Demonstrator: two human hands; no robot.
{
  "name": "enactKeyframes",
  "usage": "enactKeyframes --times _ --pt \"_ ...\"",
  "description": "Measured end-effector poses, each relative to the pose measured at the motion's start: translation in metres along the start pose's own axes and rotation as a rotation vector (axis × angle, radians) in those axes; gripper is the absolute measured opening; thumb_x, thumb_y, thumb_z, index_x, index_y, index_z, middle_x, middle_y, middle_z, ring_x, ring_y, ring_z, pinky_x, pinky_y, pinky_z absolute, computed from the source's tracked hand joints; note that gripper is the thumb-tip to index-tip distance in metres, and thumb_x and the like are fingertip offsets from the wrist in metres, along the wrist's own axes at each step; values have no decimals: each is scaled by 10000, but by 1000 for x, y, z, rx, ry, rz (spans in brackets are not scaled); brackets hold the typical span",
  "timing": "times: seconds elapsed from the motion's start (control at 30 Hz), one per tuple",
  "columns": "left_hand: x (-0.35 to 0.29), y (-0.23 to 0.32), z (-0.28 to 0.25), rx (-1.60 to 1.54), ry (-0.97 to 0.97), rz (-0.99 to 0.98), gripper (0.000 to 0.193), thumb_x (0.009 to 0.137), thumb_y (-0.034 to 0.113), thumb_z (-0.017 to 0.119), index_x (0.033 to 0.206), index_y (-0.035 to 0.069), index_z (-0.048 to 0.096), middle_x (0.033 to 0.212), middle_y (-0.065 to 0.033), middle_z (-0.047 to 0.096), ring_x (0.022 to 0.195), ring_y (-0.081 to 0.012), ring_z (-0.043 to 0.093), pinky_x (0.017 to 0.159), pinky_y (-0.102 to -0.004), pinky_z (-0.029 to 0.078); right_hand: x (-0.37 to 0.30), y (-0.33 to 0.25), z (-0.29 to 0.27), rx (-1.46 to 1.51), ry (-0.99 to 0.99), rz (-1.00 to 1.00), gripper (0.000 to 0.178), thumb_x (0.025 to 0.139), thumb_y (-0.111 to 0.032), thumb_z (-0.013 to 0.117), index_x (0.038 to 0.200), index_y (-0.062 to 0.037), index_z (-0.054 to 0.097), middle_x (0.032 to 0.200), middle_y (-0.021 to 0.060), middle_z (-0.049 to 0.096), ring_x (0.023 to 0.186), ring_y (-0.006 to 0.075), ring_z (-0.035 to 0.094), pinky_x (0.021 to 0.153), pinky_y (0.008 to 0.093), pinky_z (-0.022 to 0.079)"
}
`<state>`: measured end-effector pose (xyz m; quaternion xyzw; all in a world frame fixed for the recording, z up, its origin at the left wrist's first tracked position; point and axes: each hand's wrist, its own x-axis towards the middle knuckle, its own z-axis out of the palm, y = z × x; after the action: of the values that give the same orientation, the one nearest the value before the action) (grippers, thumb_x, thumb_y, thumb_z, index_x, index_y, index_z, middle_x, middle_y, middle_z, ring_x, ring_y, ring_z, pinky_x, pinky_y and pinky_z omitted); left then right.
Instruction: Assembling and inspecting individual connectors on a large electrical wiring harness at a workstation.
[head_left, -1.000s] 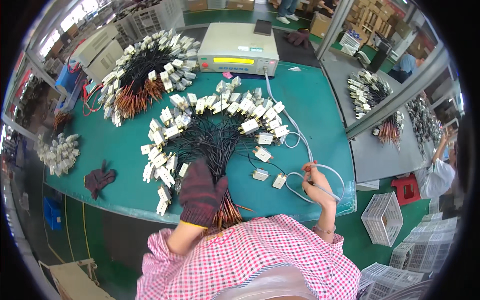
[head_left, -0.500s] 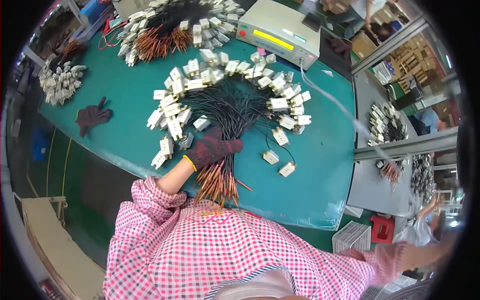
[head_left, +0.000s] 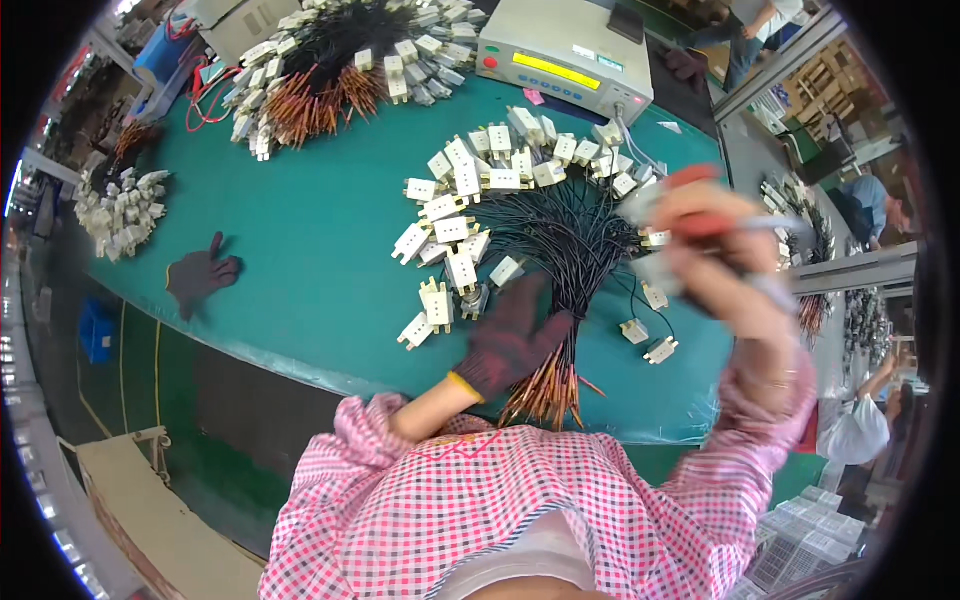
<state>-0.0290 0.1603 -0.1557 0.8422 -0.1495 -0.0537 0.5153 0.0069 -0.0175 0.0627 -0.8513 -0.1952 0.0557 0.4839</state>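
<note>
Now gloved left hand (head_left: 510,340) presses wire bundle (head_left: 565,260), right hand (head_left: 715,255) above

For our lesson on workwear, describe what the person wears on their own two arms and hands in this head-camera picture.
The left hand wears a dark maroon knit glove with a yellow cuff edge. The right hand is bare and blurred, with a thin bracelet at the wrist. Both arms have pink-and-white checked sleeves, the left one pushed up the forearm.
</note>
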Motion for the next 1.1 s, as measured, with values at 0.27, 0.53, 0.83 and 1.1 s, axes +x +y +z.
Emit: enactKeyframes --times 0.27,0.53,0.83,1.1 --pt "-23 -40 -24 399 262 77 596 794 228 614 1327 81 393 1150 -206 515 973 -357 557 791 -430 482 74 157 148 628 596 -173 196 770 -40 544 961 -14 581 844 92 584 623 149 568 510 211 434" --pt "47 -37 -8 541 285 -37 523 715 287 681 1166 91 503 1119 -140 488 1015 -346 493 834 -485 379 70 164 143 892 834 -81 276 742 -74 484 1004 -5 531 767 144 583 458 177 506 367 232 407" --pt "3 -53 -28 615 289 225 435 717 263 702 1073 82 529 1063 -148 509 881 -356 530 732 -458 449 -2 103 67 430 69 404 118 766 -41 541 849 4 611 827 71 605 708 105 550 617 237 431" --pt "-13 -33 -29 396 208 -52 443 749 291 687 1111 89 529 1071 -169 554 909 -332 586 696 -445 497 -98 126 98 -320 119 314 111 758 -25 606 859 -5 567 728 109 575 502 212 531 512 301 425"
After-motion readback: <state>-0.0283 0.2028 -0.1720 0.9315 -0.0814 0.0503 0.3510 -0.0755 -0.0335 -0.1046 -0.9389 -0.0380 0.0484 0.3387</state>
